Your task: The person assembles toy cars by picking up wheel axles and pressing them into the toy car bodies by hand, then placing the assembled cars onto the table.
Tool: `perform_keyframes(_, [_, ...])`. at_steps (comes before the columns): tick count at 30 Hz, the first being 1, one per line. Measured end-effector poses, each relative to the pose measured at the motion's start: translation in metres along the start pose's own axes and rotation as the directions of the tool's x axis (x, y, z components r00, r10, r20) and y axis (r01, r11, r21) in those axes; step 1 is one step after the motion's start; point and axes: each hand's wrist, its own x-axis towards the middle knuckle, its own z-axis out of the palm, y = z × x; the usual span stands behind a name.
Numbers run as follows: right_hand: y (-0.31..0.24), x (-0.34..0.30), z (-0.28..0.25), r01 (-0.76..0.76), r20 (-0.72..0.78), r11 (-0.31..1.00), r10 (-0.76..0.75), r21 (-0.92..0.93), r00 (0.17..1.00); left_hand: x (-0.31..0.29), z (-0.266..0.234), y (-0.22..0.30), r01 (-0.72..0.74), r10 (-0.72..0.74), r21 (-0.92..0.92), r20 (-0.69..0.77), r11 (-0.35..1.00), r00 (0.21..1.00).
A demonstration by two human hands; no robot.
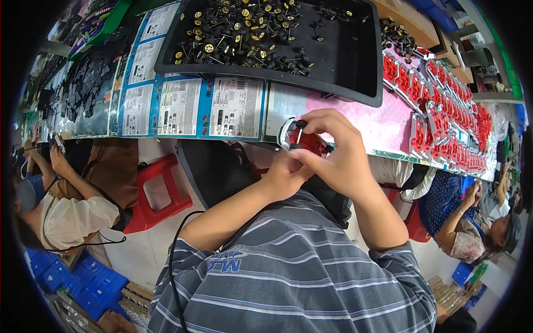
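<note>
In front of my chest, at the table's near edge, my left hand (284,176) is closed around a toy car body (315,143) with a red underside and a silvery end. My right hand (345,150) reaches over it from the right. Its thumb and forefinger pinch an axle with small black wheels (300,132), held against or just above the body; I cannot tell whether it is seated. Another small black wheel shows by the right palm. My fingers hide part of the car body.
Beyond my hands stands a black tray (244,71) heaped with wheel axles, many yellow-centred. Red car bodies (438,119) lie in rows at right. Printed cards (183,105) and black parts (89,83) lie left. A red stool (161,191) and co-workers flank me.
</note>
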Motion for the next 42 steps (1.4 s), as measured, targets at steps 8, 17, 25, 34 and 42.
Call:
perform_keyframes(8, [0.001, 0.002, 0.02, -0.025, 0.08, 0.998, 0.03, -0.054, 0.996, -0.017, -0.013, -0.008, 0.115, -0.116, -0.046, -0.001, 0.992, 0.993])
perform_keyframes(17, [0.003, -0.007, 0.004, 0.032, 0.057, 0.998, -0.029, -0.051, 0.998, -0.012, -0.019, 0.017, 0.107, -0.103, -0.185, 0.031, 0.977, 0.994])
perform_keyframes(25, [0.028, -0.033, -0.013, -0.122, -0.053, 0.992, 0.12, -0.04, 0.991, -0.013, -0.047, 0.03, 0.037, -0.066, -0.171, -0.164, 0.985, 0.984])
perform_keyframes(34, [0.073, -0.073, -0.032, -0.324, -0.136, 0.946, 0.323, 0.013, 0.937, -0.046, -0.231, 0.105, -0.026, 0.099, 0.122, -0.64, 0.992, 0.762])
perform_keyframes(42, [0.103, -0.078, -0.098, -0.416, -0.49, 0.873, 0.256, -0.253, 0.834, -0.052, -0.372, 0.151, 0.26, 0.077, 0.296, -0.782, 0.919, 0.618])
